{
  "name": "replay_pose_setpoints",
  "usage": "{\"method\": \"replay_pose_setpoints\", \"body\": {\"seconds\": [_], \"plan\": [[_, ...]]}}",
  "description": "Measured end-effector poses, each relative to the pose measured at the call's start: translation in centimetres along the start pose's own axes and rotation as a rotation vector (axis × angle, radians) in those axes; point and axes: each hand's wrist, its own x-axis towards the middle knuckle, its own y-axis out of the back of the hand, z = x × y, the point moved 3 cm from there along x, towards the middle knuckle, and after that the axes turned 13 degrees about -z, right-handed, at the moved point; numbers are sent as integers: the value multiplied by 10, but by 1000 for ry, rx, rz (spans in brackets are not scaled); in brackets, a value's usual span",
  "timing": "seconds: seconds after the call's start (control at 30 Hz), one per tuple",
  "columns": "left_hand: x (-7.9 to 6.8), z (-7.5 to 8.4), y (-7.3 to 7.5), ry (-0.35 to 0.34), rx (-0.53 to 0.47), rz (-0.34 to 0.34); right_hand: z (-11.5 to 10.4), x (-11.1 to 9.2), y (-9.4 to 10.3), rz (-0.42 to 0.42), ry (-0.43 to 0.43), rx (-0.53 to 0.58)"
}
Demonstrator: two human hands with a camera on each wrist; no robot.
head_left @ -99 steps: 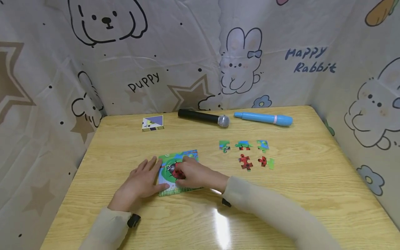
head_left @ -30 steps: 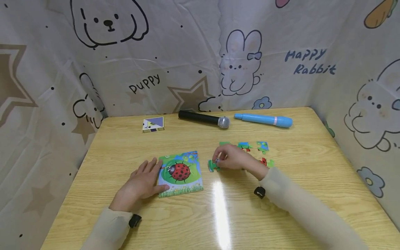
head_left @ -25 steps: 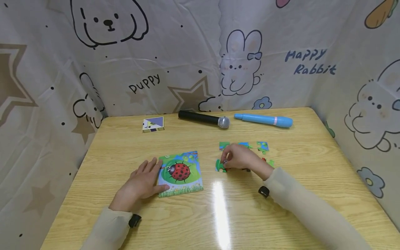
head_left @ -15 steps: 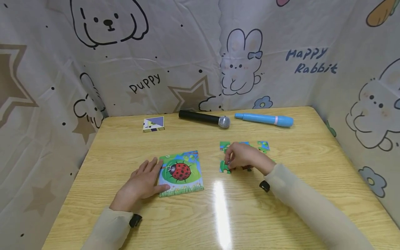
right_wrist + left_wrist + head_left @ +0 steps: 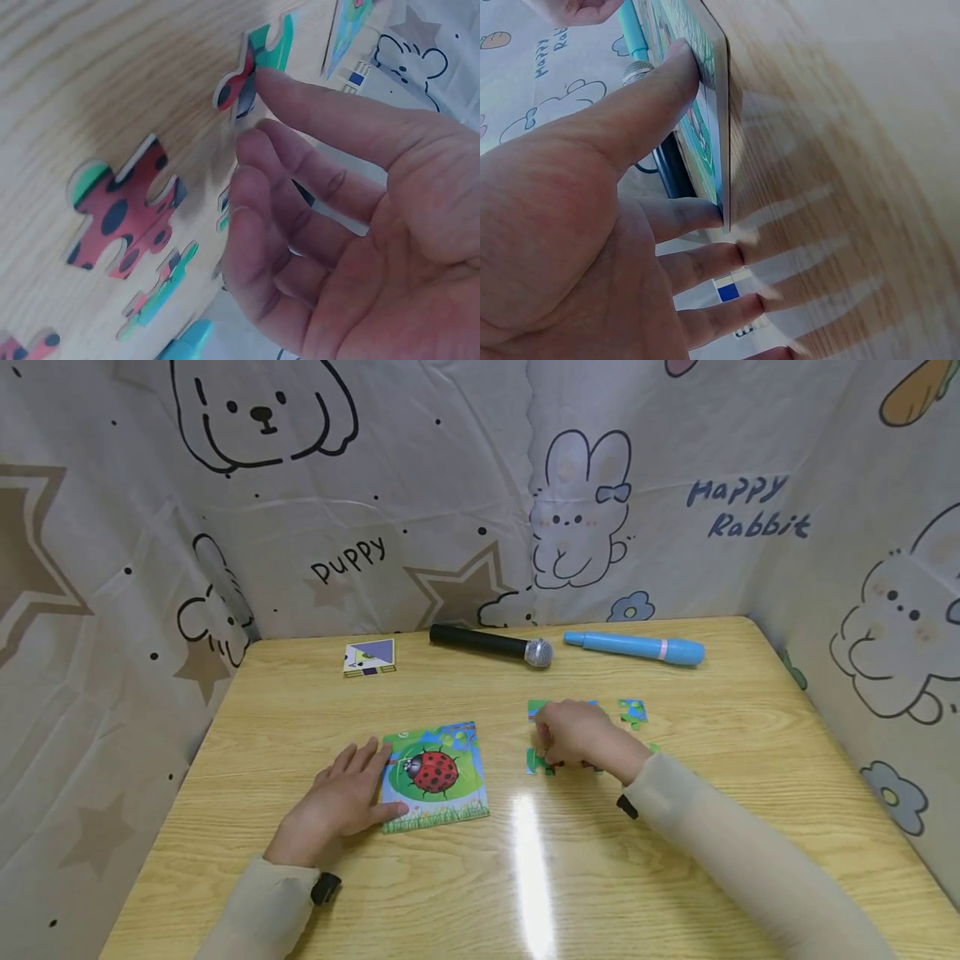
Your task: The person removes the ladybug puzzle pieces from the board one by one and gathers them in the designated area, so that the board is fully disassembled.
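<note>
A square ladybug puzzle board (image 5: 435, 777) lies left of centre on the table. My left hand (image 5: 337, 797) rests at its left edge, fingers spread, with the thumb on its face. A puzzle piece (image 5: 281, 52) with green, red and grey parts lies on the table in the right wrist view. My right hand (image 5: 577, 731) is over the loose pieces, its thumb tip at that piece's edge and its other fingers loosely curled, apart from the thumb. A red spotted piece (image 5: 120, 221) lies close by. In the head view my right hand partly hides several pieces.
Behind the pieces lie a black microphone (image 5: 487, 643) with a silver head and a blue microphone (image 5: 633, 646). A small patterned square stack (image 5: 369, 657) sits at the back left. Another loose piece (image 5: 633, 712) is right of my right hand. Printed cloth (image 5: 450, 468) hangs around the table.
My right hand has left the board and brought a green-edged piece to the loose ones, sliding it rightward; its fingers have since loosened. My left hand has stayed on the board.
</note>
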Motion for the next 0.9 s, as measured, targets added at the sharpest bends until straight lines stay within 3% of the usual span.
{"method": "replay_pose_setpoints", "body": {"seconds": [0.13, 0.27, 0.47, 0.57, 0.9], "plan": [[1, -1, 0, 3, -1, -2, -10, 0, -4, 92, 126, 28], [1, -2, -1, 7, -1, -4, -33, 3, -11, 176, 290, 59], [1, -2, -1, 3, -4, -9, -78, 4, -27, 146, 467, 45], [0, -2, -1, -3, -11, -16, -93, 5, -35, 94, 465, -13], [-1, 2, 6, -20, -14, -18, -110, 8, -42, 41, 280, -50]]}}
